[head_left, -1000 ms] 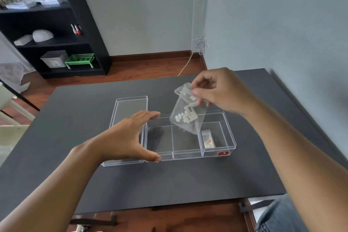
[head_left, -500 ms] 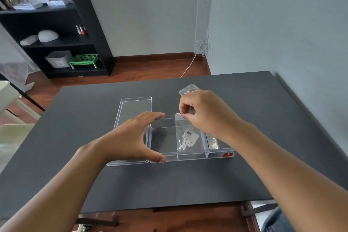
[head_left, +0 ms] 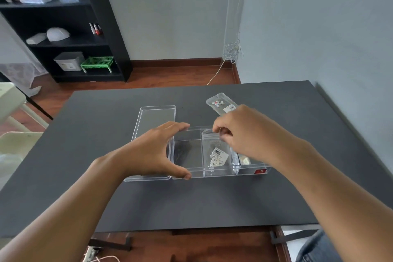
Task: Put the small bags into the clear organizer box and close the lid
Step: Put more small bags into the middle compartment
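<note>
Bagging was mid-course: the right hand [head_left: 244, 134] pinched the top edge of a bag [head_left: 215, 153] between fingertips and thumb, with the bag standing in the middle compartment of the box [head_left: 253, 171]. The bag's body, with its barcode label and white pieces, sat below and left of the pinch, already down between the dividers. The left hand [head_left: 155, 151] spanned the box's left end, thumb on the near corner and fingers over the far wall, spread wide and bracing rather than carrying anything. Another bag [head_left: 243, 158] lay in the right compartment, mostly hidden under the right wrist, so its contents could not be made out well. The left compartment looked empty, though glare made that uncertain. 1 more bag [head_left: 222, 103] lay on the table [head_left: 106, 187] behind the box, just beyond the right knuckles. The lid [head_left: 155, 117] rested open side up, touching the box's left end.

The step in hand seemed to be seating the 2nd bag. Next would likely come letting go of its top, reaching back for the 3rd bag, and dropping it into the free compartment; the lid would follow, needing to be turned over and aligned.
</note>
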